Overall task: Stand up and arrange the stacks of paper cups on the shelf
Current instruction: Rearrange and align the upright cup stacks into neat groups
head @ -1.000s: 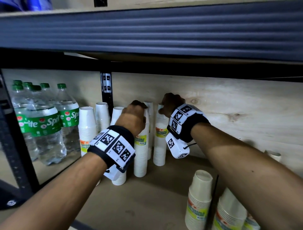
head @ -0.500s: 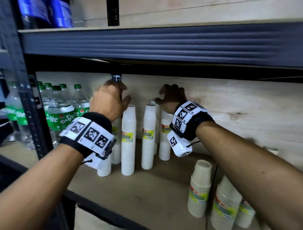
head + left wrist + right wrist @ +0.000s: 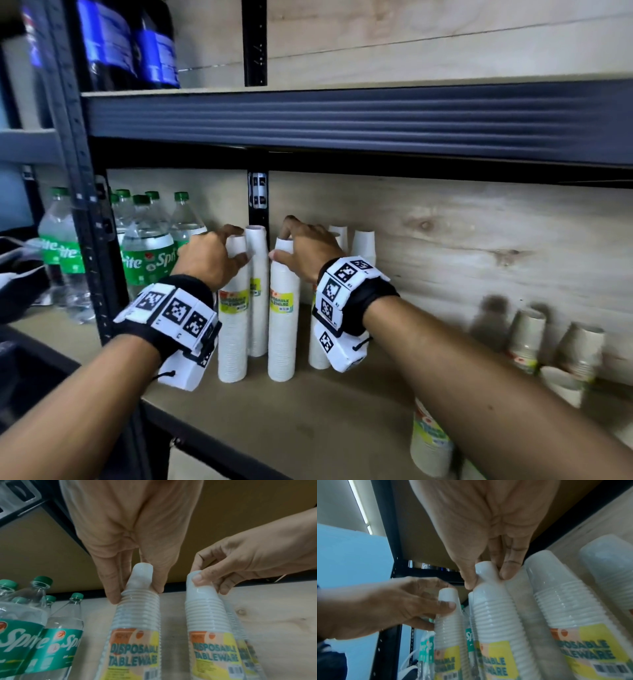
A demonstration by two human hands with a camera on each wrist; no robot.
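Several tall wrapped stacks of white cups with yellow labels stand upright on the wooden shelf (image 3: 308, 421). My left hand (image 3: 219, 255) grips the top of the front left stack (image 3: 233, 329), seen close in the left wrist view (image 3: 137, 615). My right hand (image 3: 301, 250) pinches the top of the stack beside it (image 3: 282, 329), also seen in the right wrist view (image 3: 491, 609). More white stacks stand behind these (image 3: 257, 291) and to the right (image 3: 363, 245). Shorter beige cup stacks (image 3: 525, 337) stand by the back wall further right, and one (image 3: 430, 442) is half hidden under my right forearm.
Green-capped Sprite bottles (image 3: 147, 246) crowd the shelf's left end behind a black upright post (image 3: 85, 219). The dark beam of the shelf above (image 3: 342, 120) hangs low over the cups. Dark bottles with blue labels (image 3: 137, 48) stand on that upper shelf.
My left hand came down from the back post and took hold of the front left stack. My right hand moved left onto the neighbouring stack. The view has shifted left and up.
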